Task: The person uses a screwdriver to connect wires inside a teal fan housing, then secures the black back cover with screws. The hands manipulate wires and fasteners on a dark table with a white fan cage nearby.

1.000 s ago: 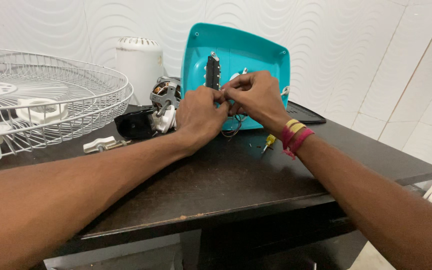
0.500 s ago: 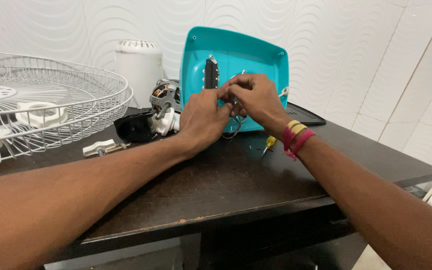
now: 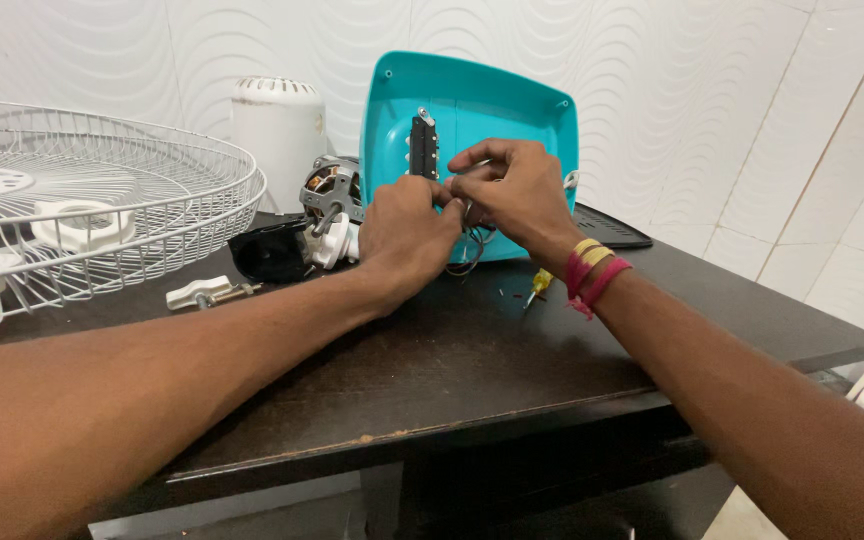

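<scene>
A teal plastic fan base cover (image 3: 492,110) stands on edge on the dark table (image 3: 472,360), its hollow side facing me. A black switch block (image 3: 422,148) is fixed inside it. My left hand (image 3: 407,235) and my right hand (image 3: 512,190) meet in front of the cover, fingers pinched together on thin wires (image 3: 469,252) that hang from it. What lies between the fingertips is hidden. My right wrist carries red and yellow thread bands (image 3: 592,272).
A white wire fan guard (image 3: 102,215) lies at the left. A fan motor (image 3: 330,192), a white cylindrical housing (image 3: 277,125), a black part (image 3: 270,250), a white knob piece (image 3: 202,293) and a small yellow-handled screwdriver (image 3: 540,285) lie around. A black flat panel (image 3: 612,228) sits behind.
Both hands have stayed at the cover with only small finger shifts on the wires. The view has drifted slightly.
</scene>
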